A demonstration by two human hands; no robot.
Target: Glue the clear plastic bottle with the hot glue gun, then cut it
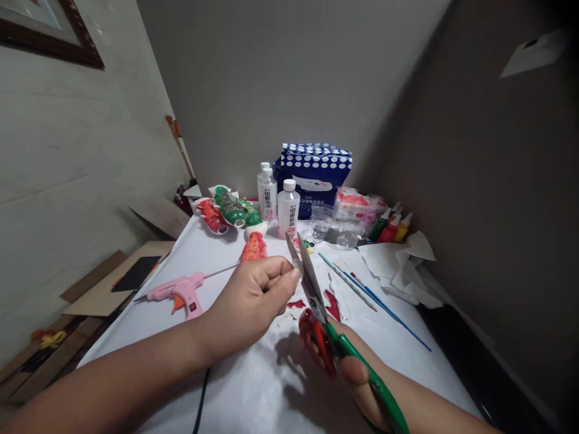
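My right hand (362,380) grips a pair of green-handled scissors (312,277), their blades parted and pointing up and away from me. Between the thumb and curled fingers of my left hand (260,292) is a small clear piece (297,266), close against the blades. A glossy red piece (314,340) sits by the scissors' handle at my right fingers; whether they hold it I cannot tell. Beneath the scissors, red scraps (332,304) lie on the white table cover (239,386). To the left of my left hand lies a pink glue gun (181,290).
Red and green painted fish-like figures (230,208) lie at the back left. Water bottles (288,211) and a blue bag (316,175) stand behind. Paintbrushes (380,301), paint bottles (393,226) and crumpled tissue (402,265) are on the right. A black cord (202,398) crosses the front.
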